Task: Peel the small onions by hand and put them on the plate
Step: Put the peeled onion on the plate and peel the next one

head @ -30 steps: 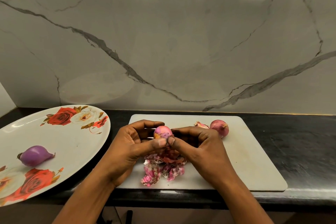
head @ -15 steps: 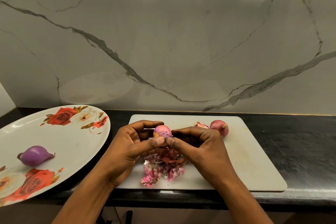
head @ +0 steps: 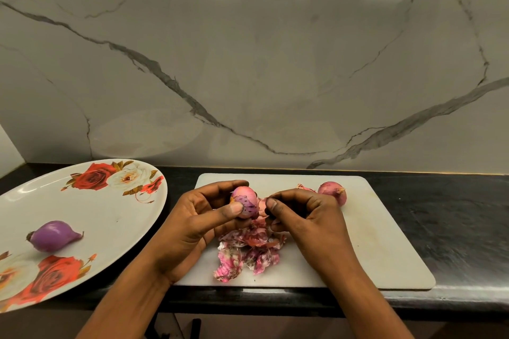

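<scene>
Onion [head: 245, 205] sits above the board's [head: 371, 242] near-left part, gripped in my left hand [head: 198, 226], thumb pressed on its front and fingers curled round the back. Half a second ago my thumbs met on it. Now my right hand [head: 311, 217] has drawn a little to the right, leaving a gap, and more mottled purple flesh shows. That hand's thumb and forefinger pinch a thin pink strip [head: 263, 202] of skin that seems to run back to the onion.

The onion is round and glossy, with a papery pink cap left on top. Below my hands, crumpled pink and white peels [head: 248, 253] are heaped on the board, dry and flaky. A second onion [head: 332, 192], unpeeled and dull red, lies at the board's far edge. The board is flat, pale and round-cornered, on a black counter [head: 454, 215].

Left of the board is a shiny oval plate [head: 110, 215] printed with roses, holding one smooth purple peeled onion [head: 53, 236]. Behind the board rises a veined marble wall [head: 248, 63].
</scene>
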`<state>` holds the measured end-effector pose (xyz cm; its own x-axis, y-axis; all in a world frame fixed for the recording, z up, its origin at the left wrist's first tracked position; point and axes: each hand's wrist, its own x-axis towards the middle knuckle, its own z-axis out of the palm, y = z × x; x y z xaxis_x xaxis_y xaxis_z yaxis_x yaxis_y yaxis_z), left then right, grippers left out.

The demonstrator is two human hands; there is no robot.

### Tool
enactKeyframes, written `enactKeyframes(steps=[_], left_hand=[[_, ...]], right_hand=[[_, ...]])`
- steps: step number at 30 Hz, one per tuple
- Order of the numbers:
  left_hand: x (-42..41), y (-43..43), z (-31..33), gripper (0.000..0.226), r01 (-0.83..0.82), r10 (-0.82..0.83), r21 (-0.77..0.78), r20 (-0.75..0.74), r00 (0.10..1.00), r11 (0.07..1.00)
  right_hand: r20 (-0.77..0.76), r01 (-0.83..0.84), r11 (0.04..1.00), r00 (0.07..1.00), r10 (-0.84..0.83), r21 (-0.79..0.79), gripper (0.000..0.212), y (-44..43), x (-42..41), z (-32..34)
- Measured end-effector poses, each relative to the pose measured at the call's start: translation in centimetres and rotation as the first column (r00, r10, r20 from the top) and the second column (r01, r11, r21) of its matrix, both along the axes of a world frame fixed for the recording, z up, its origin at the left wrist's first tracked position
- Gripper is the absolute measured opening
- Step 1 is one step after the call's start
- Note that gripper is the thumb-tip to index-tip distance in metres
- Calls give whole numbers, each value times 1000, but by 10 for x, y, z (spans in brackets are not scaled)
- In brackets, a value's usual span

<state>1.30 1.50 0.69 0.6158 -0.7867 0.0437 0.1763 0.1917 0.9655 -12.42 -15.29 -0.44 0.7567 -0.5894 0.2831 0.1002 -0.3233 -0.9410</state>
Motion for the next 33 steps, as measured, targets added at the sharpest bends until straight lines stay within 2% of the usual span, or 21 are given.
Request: enactKeyframes(steps=[6,11,17,25,33], left_hand=[[1,1,-2,56,0,-2,23,77,997,1000],[-2,0,-3,56,-30,20,51,182,983,998],[-3,0,-5,57,-38,18,73,251,968,997],[-1,0,-8,58,-45,25,74,249,968,996],[-1,0,-7,54,-26,14,56,213,977,998]], right_hand=[[-33,-1,1000,999,1,2,24,-1,-1,-1],[-5,-27,1000,1000,27,4,16,2,-1,0],[8,-103,992,995,104,-66,40,9,-2,7],[12,-177,974,983,181,-138,23,9,-4,7],[9,-88,985,996,90,-146,18,6,-3,5]])
